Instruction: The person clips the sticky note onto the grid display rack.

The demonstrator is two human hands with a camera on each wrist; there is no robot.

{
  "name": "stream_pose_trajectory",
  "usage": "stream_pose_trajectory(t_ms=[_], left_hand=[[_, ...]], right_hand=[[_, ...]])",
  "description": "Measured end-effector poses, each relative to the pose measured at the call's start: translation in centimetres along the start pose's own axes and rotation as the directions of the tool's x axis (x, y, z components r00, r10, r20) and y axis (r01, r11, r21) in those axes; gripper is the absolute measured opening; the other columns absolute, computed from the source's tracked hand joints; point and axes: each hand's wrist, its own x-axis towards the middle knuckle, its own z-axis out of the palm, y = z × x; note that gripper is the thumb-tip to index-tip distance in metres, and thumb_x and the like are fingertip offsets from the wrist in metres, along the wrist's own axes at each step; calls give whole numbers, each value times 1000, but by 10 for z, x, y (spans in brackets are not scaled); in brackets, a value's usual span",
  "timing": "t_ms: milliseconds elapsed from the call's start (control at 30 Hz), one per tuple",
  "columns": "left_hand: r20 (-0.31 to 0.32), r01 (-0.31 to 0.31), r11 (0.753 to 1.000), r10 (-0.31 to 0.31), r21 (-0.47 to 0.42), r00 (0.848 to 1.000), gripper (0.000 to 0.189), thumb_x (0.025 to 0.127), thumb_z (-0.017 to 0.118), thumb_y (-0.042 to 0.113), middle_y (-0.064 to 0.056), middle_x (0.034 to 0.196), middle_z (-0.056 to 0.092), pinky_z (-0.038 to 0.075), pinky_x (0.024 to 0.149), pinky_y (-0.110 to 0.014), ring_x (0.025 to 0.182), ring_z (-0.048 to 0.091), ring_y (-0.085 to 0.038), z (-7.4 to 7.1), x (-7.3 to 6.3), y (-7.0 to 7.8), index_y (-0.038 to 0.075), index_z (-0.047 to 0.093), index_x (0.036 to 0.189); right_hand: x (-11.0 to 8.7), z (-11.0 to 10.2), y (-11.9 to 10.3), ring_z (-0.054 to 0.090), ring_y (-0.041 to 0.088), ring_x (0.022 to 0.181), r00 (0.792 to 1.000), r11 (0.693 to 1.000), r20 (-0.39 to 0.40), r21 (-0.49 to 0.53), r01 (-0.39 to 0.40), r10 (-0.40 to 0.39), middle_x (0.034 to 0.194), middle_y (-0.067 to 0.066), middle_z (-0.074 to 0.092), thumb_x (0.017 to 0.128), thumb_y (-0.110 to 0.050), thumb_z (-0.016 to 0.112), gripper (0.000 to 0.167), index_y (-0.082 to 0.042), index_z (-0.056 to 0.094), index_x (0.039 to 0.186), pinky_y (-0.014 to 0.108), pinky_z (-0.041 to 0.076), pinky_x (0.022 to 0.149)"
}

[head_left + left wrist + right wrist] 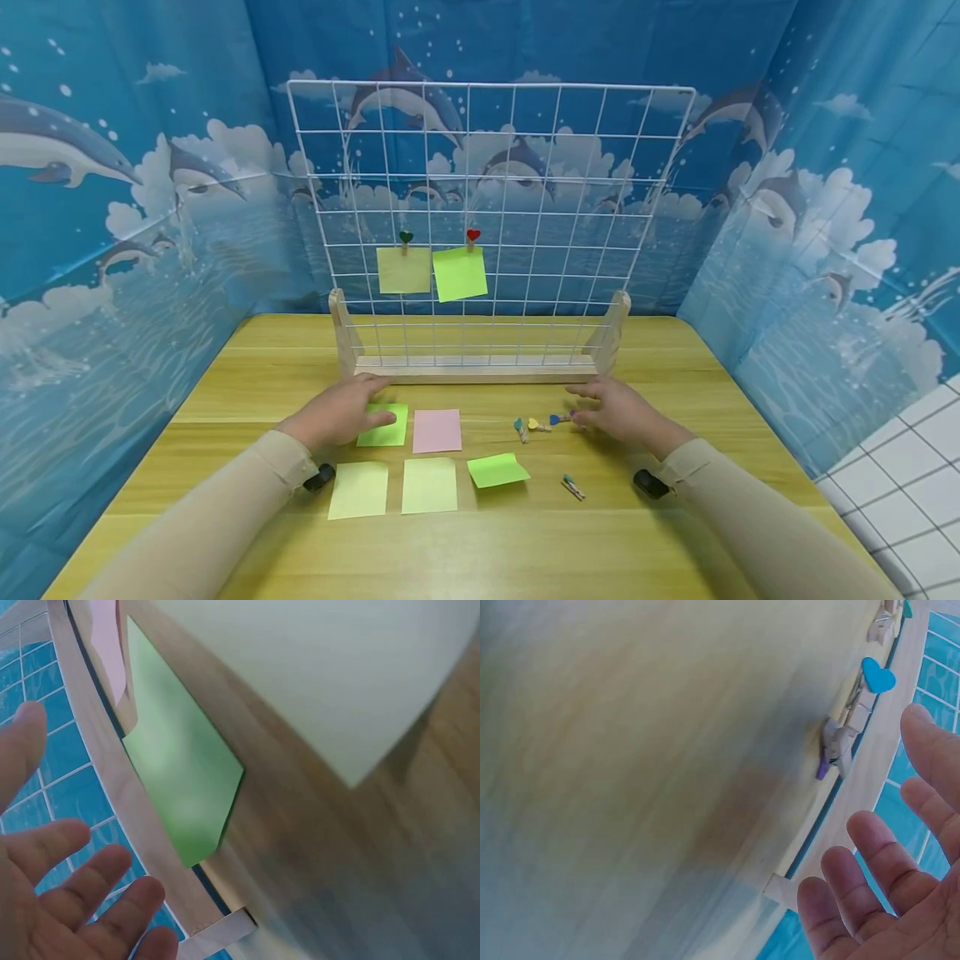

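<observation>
curtain (191, 50) all round, dolphin-printed, and before it the table (525, 550), with the wire grid (491, 84) upright in its wooden stand (480, 367). two hands out now: left hand (341, 412) by the far green note (396, 435), right hand (618, 412) beside the pegs, fingers loose and spread on both, grasping nothing. notes next: the pink note (437, 431) sits right of that green one; nearer lie the left yellow note (358, 490), the right yellow note (429, 485) and the curled green note (498, 471). up on the grid, a hung yellow note (404, 275) and a hung green note (461, 277), that one tilted.

looks like clipping work, so best lift a note by its edge, square it to a wire, hold it steady, then bite paper and wire together with one peg. the curled one wants smoothing first, i'd say.

smallest last: teal peg (521, 431), yellow peg (535, 425), blue peg (556, 419), purple-tipped peg (832, 750) nearest the right hand, near peg (573, 487) alone. brands, labels, lettering? none readable; the notes look blank.
</observation>
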Motion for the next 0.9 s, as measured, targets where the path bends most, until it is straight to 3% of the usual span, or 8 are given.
stream_pose_trajectory(t_ms=[167,267,433,667,900], left_hand=[[20,15,1000,-16,11,1000,74,102,69,45,-17,165,44,39,122,-59,151,44,-42,4,3,-4,12,41,163],[31,21,1000,-21,11,999,75,102,69,44,-17,165,44,39,122,-60,152,43,-42,5,5,-5,12,40,163],[60,50,999,-49,-5,997,76,102,69,43,-17,166,41,37,123,-60,154,39,-42,6,7,-7,12,38,164],[94,86,996,-86,2,992,76,101,70,43,-17,167,40,36,124,-60,155,37,-42,10,12,-11,9,41,162],[92,47,998,-51,46,994,71,100,74,38,-19,161,48,37,123,-58,151,43,-42,13,15,-12,2,49,155]], right_hand=[[-1,0,4,59,45,134,1000,1000,9,0,-3,3,141,21,67,100,-29,74,54,-12,61,149,64,49,109],[0,0,7,68,32,112,999,1000,28,-6,-16,16,122,12,74,99,-29,76,54,-11,62,148,54,57,98],[1,-1,10,60,15,81,997,1000,78,4,-24,24,95,-2,73,97,-26,78,55,-8,63,147,35,54,76],[6,-1,12,54,13,70,992,999,117,8,-43,42,83,-4,70,98,-27,77,53,-7,64,145,28,46,63],[9,-1,11,49,13,67,989,998,138,13,-62,59,82,-3,69,98,-24,76,43,-8,70,138,28,39,58]])
